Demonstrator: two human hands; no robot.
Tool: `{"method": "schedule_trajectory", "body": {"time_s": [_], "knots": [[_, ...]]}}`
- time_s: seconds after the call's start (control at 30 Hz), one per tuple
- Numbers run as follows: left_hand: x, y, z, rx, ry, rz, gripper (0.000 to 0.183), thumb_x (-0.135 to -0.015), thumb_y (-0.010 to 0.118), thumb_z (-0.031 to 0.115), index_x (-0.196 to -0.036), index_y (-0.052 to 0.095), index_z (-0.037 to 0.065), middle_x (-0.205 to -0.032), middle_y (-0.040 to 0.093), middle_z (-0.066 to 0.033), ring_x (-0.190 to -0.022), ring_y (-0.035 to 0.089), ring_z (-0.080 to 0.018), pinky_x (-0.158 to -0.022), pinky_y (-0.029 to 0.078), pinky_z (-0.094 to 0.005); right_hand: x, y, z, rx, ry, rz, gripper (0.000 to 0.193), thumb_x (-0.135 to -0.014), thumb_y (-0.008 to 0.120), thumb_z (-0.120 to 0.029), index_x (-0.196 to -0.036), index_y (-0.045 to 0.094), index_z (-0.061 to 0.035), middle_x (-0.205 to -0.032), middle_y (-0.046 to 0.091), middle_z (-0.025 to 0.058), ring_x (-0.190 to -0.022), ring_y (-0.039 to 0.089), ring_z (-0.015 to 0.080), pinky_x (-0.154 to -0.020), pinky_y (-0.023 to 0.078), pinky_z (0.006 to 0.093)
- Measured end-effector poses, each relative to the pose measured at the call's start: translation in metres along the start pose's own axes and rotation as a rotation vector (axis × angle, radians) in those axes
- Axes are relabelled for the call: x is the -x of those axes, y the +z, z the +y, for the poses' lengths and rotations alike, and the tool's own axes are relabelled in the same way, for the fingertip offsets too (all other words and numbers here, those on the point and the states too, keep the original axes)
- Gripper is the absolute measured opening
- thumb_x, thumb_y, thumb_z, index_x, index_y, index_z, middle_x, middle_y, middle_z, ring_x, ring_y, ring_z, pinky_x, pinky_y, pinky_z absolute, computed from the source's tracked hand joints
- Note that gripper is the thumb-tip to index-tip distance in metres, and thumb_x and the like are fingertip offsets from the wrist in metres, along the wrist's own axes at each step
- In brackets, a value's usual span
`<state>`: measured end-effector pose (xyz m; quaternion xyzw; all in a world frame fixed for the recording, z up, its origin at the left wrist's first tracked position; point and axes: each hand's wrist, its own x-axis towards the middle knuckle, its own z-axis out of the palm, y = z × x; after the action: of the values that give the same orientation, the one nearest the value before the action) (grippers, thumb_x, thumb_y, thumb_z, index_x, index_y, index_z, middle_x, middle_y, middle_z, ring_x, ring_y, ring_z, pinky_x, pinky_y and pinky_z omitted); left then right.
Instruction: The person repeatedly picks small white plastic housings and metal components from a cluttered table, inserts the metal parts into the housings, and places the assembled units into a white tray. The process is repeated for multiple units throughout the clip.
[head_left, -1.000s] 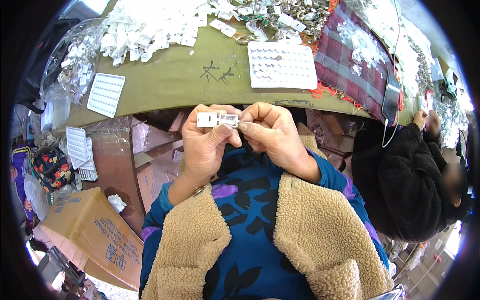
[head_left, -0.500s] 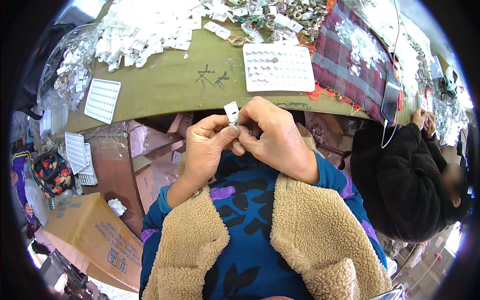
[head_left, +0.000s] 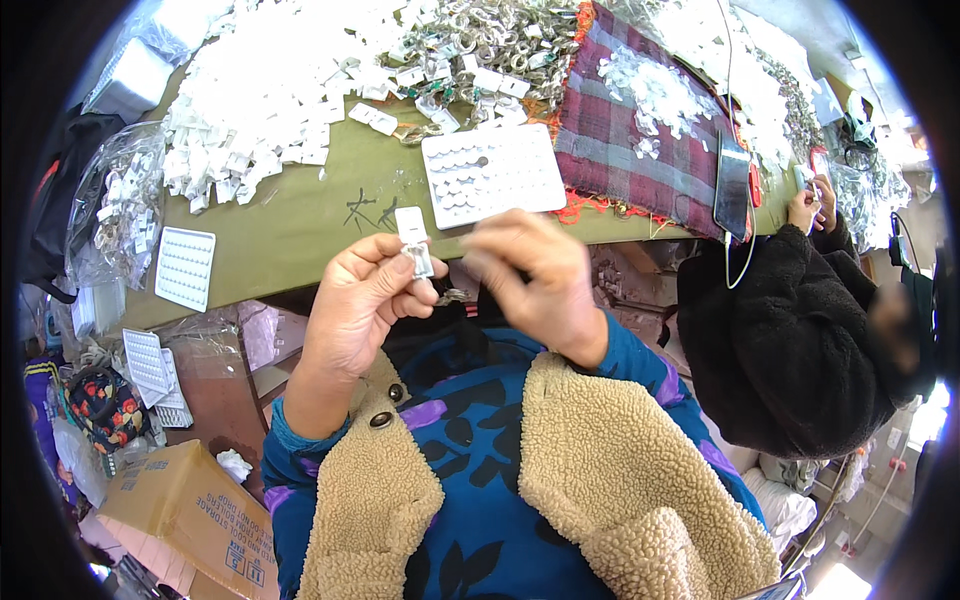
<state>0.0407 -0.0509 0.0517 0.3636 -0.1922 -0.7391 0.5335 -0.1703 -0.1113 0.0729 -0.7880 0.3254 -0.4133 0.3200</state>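
Over the near edge of the table, my left hand is closed, pinching a small white plastic tag with a clear part at its lower end. A metal ring hangs beside the fingertips. Apart from the tag, to its right, my right hand is smeared by motion; whether its fingers hold anything does not show. Just beyond it on the table lies a white tray with rows of small round discs, one of them dark.
Heaped white plastic pieces and metal rings cover the far table. A plaid cloth bears clear bits, beside a phone. At left are another tray and a cardboard box. A co-worker sits at right.
My right hand has come away from the tag and moved to the right. My left hand still holds the tag, now lower and further left. The whole view has shifted.
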Motion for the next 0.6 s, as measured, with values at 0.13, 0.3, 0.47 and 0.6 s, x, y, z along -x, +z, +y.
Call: {"method": "schedule_trajectory", "body": {"time_s": [0.13,0.3,0.47,0.6], "knots": [[-0.006,0.009,-0.009,0.109,0.032,-0.04,0.021,-0.1,0.056,0.01,-0.114,0.06,-0.006,-0.101,0.069,-0.0216,-0.078,0.071,-0.0163,-0.067,0.063,-0.0261,-0.02,-0.013,0.03,0.244,0.057,0.174,0.015,-0.083,0.07,0.004,-0.097,0.071,0.0001,-0.089,0.064,0.0125,-0.076,0.066,0.0255,-0.068,0.052,0.0292],[-0.008,0.013,-0.026,0.114,-0.061,0.025,0.026,-0.101,0.055,0.011,-0.119,0.057,-0.007,-0.099,0.069,-0.0204,-0.07,0.068,-0.0137,-0.062,0.061,-0.0239,-0.031,-0.001,0.055,0.414,-0.086,0.05,0.036,-0.072,0.064,0.005,-0.105,0.072,-0.0054,-0.092,0.059,0.0111,-0.084,0.06,0.0295,-0.072,0.05,0.0388],[-0.008,0.01,-0.028,0.157,-0.102,0.015,0.024,-0.099,0.058,0.011,-0.116,0.058,-0.006,-0.097,0.069,-0.0209,-0.068,0.067,-0.0138,-0.059,0.059,-0.0242,-0.035,0.002,0.061,0.391,-0.071,0.031,0.028,-0.075,0.067,0.005,-0.103,0.07,-0.0015,-0.093,0.059,0.0126,-0.085,0.061,0.031,-0.074,0.051,0.0389],[-0.012,0.008,-0.029,0.149,-0.119,0.018,0.022,-0.098,0.06,0.01,-0.114,0.058,-0.005,-0.096,0.07,-0.0213,-0.066,0.066,-0.0136,-0.056,0.058,-0.0242,-0.037,-0.006,0.059,0.393,-0.047,-0.003,0.019,-0.081,0.069,0.004,-0.1,0.066,0.0013,-0.096,0.06,0.0145,-0.084,0.063,0.0342,-0.074,0.052,0.0389]]}}
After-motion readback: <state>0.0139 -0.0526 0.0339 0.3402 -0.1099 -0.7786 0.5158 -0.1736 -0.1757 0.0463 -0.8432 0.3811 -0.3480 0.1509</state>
